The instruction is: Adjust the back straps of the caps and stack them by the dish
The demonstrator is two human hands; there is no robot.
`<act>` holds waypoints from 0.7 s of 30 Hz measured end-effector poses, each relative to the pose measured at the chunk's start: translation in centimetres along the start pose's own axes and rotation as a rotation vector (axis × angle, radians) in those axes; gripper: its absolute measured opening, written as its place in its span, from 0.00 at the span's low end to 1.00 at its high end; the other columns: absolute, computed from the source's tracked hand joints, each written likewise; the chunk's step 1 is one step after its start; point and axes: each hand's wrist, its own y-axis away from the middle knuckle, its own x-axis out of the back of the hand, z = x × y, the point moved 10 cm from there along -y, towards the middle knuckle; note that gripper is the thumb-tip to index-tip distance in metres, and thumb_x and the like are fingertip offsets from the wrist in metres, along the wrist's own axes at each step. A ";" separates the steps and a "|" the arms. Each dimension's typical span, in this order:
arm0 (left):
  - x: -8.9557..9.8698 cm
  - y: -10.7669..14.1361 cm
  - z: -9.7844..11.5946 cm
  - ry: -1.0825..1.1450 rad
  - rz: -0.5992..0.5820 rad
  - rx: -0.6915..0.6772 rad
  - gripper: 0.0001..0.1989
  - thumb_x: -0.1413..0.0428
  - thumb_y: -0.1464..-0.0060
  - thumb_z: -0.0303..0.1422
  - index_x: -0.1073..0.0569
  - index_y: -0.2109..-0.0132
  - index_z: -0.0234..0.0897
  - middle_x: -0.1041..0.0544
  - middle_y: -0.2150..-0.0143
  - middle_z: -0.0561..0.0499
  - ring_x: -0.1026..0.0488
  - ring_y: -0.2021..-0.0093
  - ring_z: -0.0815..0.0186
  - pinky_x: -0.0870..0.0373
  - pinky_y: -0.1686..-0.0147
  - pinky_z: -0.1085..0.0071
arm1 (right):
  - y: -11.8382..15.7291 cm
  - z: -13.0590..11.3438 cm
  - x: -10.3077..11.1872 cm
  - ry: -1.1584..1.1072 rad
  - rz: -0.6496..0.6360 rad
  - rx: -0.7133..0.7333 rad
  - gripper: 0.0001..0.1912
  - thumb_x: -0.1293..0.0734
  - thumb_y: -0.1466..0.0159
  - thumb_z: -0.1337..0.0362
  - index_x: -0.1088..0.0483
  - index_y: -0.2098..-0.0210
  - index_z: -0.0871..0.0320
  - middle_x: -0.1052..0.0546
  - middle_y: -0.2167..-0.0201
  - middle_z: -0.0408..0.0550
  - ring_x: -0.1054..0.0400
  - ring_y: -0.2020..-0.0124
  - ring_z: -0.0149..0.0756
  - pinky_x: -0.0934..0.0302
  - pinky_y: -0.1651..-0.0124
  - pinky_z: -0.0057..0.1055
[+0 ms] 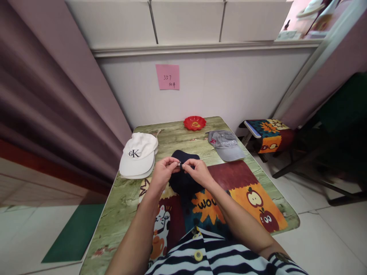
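Observation:
A dark navy cap (185, 187) lies on the table in front of me, its crown partly behind my hands. Both hands meet over it at a small metal buckle (180, 165) on the cap's strap. My left hand (165, 170) pinches the buckle end between thumb and fingertips. From the other side, my right hand (197, 171) pinches the dark strap close to the buckle. A white cap (139, 154) with a "CK" print sits to the left, brim toward me. To the right rests a grey cap (226, 144) with lettering on its front.
A red scalloped dish (194, 123) stands at the back of the green wood-look table (114, 225). Under my forearms spreads a colourful mat (243, 191). A pink note (168, 77) is on the wall behind. Right of the table stands a stool (269, 135) with a patterned cover.

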 end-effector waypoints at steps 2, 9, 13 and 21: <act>-0.1 0.0 0.0 -0.017 -0.009 -0.004 0.13 0.33 0.60 0.36 0.23 0.68 0.32 0.23 0.70 0.51 0.25 0.69 0.68 0.23 0.65 0.70 | 0.0 -0.2 0.1 0.028 -0.015 0.009 0.13 0.34 0.37 0.57 0.26 0.74 0.56 0.21 0.75 0.41 0.30 0.71 0.32 0.43 0.64 0.27; -0.3 0.1 0.1 -0.087 -0.058 -0.016 0.12 0.33 0.61 0.34 0.22 0.67 0.32 0.22 0.71 0.51 0.25 0.70 0.68 0.25 0.63 0.71 | 0.1 -1.8 0.3 0.170 -0.007 0.065 0.11 0.34 0.37 0.58 0.26 0.72 0.56 0.24 0.76 0.40 0.35 0.75 0.31 0.47 0.69 0.27; -0.7 0.2 0.0 -0.087 -0.089 0.003 0.12 0.33 0.61 0.34 0.22 0.68 0.33 0.22 0.71 0.51 0.24 0.70 0.67 0.26 0.64 0.70 | 0.1 -2.0 1.0 0.140 0.059 0.044 0.06 0.37 0.38 0.63 0.29 0.66 0.55 0.25 0.75 0.41 0.36 0.76 0.32 0.46 0.68 0.28; -1.4 0.3 -0.3 -0.064 -0.161 0.027 0.13 0.32 0.61 0.34 0.23 0.67 0.33 0.21 0.70 0.50 0.24 0.69 0.67 0.27 0.63 0.70 | -0.2 -1.5 0.8 0.114 -0.013 0.067 0.09 0.40 0.42 0.70 0.32 0.63 0.55 0.23 0.73 0.40 0.33 0.72 0.33 0.43 0.65 0.28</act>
